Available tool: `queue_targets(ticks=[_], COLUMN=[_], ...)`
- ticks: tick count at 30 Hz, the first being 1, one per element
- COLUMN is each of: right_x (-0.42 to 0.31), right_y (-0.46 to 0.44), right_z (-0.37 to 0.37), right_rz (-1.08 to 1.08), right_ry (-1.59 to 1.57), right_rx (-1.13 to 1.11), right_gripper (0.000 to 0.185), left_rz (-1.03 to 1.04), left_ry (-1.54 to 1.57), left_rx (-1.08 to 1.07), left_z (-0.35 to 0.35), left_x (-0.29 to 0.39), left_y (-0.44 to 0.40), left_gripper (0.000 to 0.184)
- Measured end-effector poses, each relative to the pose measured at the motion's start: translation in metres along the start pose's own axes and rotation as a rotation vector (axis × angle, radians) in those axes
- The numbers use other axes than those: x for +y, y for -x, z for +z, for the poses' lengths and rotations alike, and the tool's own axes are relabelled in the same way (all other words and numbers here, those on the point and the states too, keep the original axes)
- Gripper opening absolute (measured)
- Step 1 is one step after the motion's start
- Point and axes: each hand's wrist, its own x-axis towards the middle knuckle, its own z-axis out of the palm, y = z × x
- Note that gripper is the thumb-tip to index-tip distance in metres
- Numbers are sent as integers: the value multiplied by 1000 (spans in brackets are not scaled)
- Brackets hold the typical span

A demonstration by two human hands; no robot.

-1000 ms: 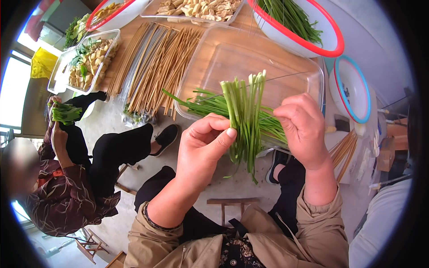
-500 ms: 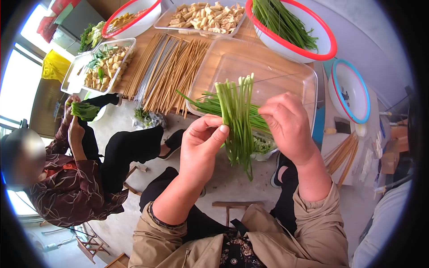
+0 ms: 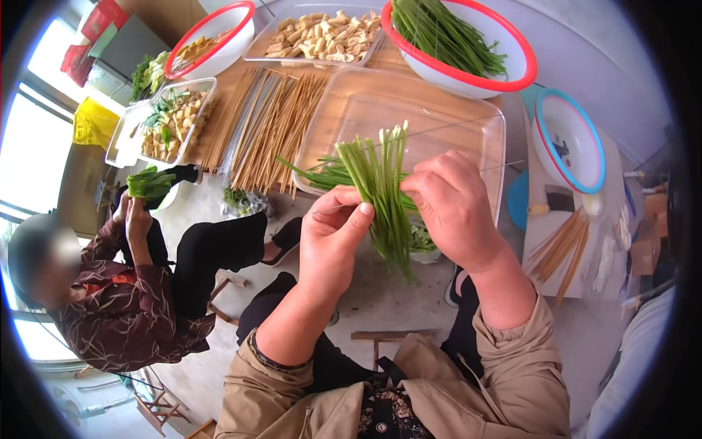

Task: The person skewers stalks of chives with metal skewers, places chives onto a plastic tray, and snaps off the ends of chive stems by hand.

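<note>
Chives (image 3: pixel 376 197), gathered in a bunch with pale cut ends up and green tips hanging down, are pinched between thumb and fingers of my left hand (image 3: pixel 333 230). Just right of the bunch, my right hand (image 3: pixel 450 201) is closed in a pinch on a thin metal skewer (image 3: pixel 504 165), whose end sticks out past the knuckles. A fine length of metal also shows left of the bunch, so the skewer seems to run through it. Behind my hands, more chives (image 3: pixel 325 175) lie over the near edge of a clear plastic tray (image 3: pixel 497 146).
Bamboo skewers (image 3: pixel 281 121) lie left of the tray. Behind stand a red-rimmed bowl of chives (image 3: pixel 526 55) and a tub of beige pieces (image 3: pixel 322 40). A cleaver (image 3: pixel 560 199) and blue-rimmed basin (image 3: pixel 599 139) are at right. Another person (image 3: pixel 124 314) sits at left holding greens (image 3: pixel 151 183).
My right hand has come slightly closer to the bunch, and the fine metal left of it shows more clearly. The other person's greens are turned more upright. The whole view has shifted slightly.
</note>
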Motion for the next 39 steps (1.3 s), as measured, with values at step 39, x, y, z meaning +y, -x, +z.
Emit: queue_targets(ticks=[39], right_x=[-9], right_y=[22], right_z=[23], right_rz=[728], right_ry=[-1098], right_rx=[21], right_gripper=[16], left_rz=[78], left_ry=[-144], left_rx=[65], left_z=[9], left_x=[-7], left_y=[-3], left_gripper=[13])
